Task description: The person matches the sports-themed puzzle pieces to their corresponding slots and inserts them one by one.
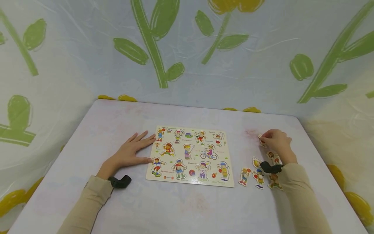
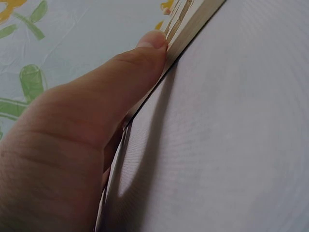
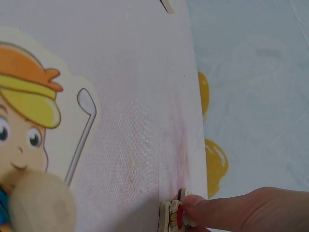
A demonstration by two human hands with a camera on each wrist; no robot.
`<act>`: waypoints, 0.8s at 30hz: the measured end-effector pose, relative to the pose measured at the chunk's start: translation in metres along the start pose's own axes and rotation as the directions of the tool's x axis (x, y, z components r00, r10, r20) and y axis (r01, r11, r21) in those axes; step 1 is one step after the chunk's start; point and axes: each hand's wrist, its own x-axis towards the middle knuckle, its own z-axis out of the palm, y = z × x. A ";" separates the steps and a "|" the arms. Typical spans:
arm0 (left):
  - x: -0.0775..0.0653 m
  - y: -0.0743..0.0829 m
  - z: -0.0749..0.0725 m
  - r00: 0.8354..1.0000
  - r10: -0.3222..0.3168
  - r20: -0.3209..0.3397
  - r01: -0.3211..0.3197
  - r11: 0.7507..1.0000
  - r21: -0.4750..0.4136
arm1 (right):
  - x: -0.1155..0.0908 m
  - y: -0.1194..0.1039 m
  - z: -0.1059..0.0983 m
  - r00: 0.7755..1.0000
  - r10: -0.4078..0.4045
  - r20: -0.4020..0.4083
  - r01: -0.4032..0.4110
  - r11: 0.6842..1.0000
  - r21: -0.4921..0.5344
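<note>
My left hand (image 1: pixel 128 152) rests at the left edge of a wooden puzzle board (image 1: pixel 228 156), its fingers spread and nearly straight. In the left wrist view the thumb (image 2: pixel 116 82) touches the board's side edge (image 2: pixel 193 34). Cartoon children playing sports fill the board. Right of it, my right hand (image 1: pixel 277 141) pinches a small wooden puzzle piece (image 1: pixel 261 139) near the table's far right. The right wrist view has the fingertip on that piece (image 3: pixel 171 216), partly cut off by the frame. A golfer puzzle piece (image 3: pixel 29 101) with a round knob looms close by.
Several loose puzzle pieces lie below the right hand, among them a basketball player (image 1: pixel 243 177) and a blue-capped figure (image 1: pixel 259 178). The right wrist and its black camera (image 1: pixel 271 167) partly cover the group. A flower-printed curtain (image 1: pixel 187 42) surrounds the white table (image 1: pixel 131 208).
</note>
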 end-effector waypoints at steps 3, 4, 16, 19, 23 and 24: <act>0.000 0.000 -0.001 1.000 -0.006 0.004 0.006 1.000 -0.011 | 0.001 -0.005 -0.001 1.000 -0.010 0.004 0.010 1.000 0.002; 0.000 0.001 -0.001 1.000 -0.006 0.005 0.006 1.000 -0.014 | 0.001 -0.007 -0.001 1.000 -0.012 0.009 0.012 1.000 0.006; 0.000 0.000 0.001 1.000 0.009 0.000 -0.009 1.000 -0.004 | 0.004 -0.024 0.003 0.999 -0.041 0.008 0.041 0.999 0.025; 0.001 0.000 0.001 1.000 0.009 -0.005 -0.010 1.000 -0.016 | 0.005 -0.030 0.005 0.998 -0.064 0.008 0.064 0.997 0.036; 0.000 -0.001 0.001 1.000 0.005 -0.003 -0.005 1.000 -0.006 | 0.007 -0.039 0.008 0.997 -0.073 0.017 0.072 0.997 0.042; 0.000 -0.001 0.002 1.000 0.005 -0.003 -0.005 1.000 -0.002 | 0.008 -0.041 0.010 0.997 -0.072 0.018 0.071 0.997 0.039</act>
